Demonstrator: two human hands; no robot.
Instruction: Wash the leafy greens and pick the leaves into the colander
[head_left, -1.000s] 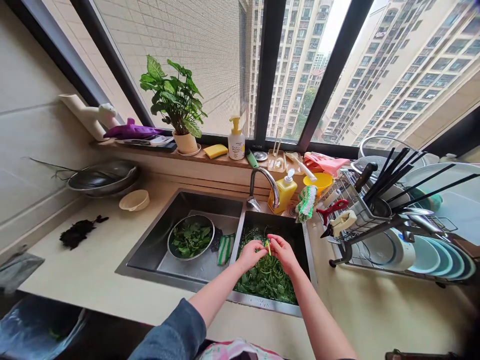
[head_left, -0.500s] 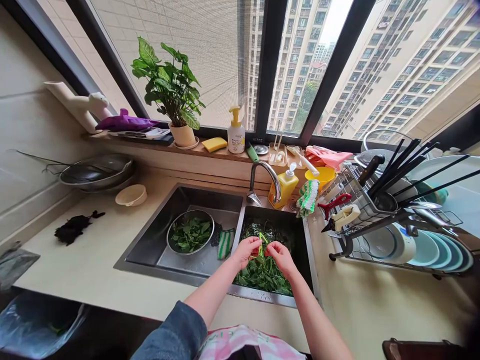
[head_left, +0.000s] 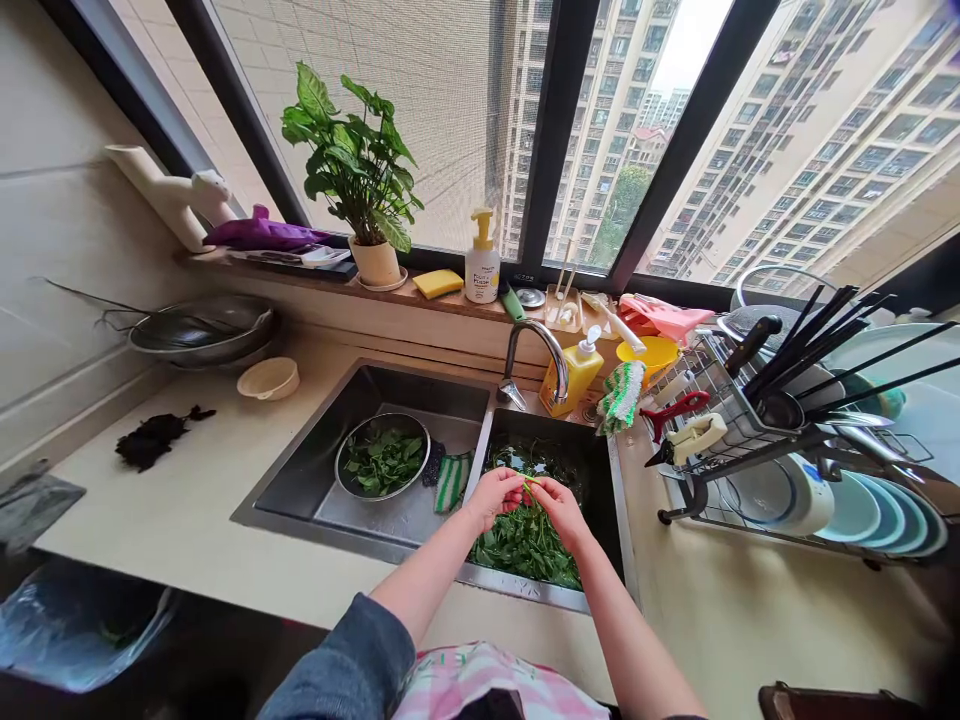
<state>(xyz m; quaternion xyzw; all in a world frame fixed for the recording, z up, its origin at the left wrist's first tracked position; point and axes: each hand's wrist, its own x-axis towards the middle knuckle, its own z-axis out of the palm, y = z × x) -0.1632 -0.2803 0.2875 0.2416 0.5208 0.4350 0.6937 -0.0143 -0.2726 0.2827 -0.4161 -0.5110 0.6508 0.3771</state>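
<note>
My left hand (head_left: 493, 497) and my right hand (head_left: 556, 506) meet over the right sink basin (head_left: 613, 500), both pinched on one green vegetable stem (head_left: 529, 485) held between them. Below them the basin holds a heap of leafy greens (head_left: 529, 540) in water. In the left basin (head_left: 315, 490) a steel bowl (head_left: 383, 463) holds more picked green leaves, with a green-striped cloth (head_left: 453, 480) beside it.
A faucet (head_left: 534, 360) and a yellow soap bottle (head_left: 571, 375) stand behind the sinks. A dish rack (head_left: 795, 450) with plates and chopsticks fills the right counter. On the left lie a dark scrap pile (head_left: 154, 440), a small bowl (head_left: 268, 379) and a wok (head_left: 199, 330). A potted plant (head_left: 356, 180) sits on the sill.
Both hands stay over the right basin working the stem; the stem's angle between the fingers has changed from upright to lying across. The view has shifted slightly.
</note>
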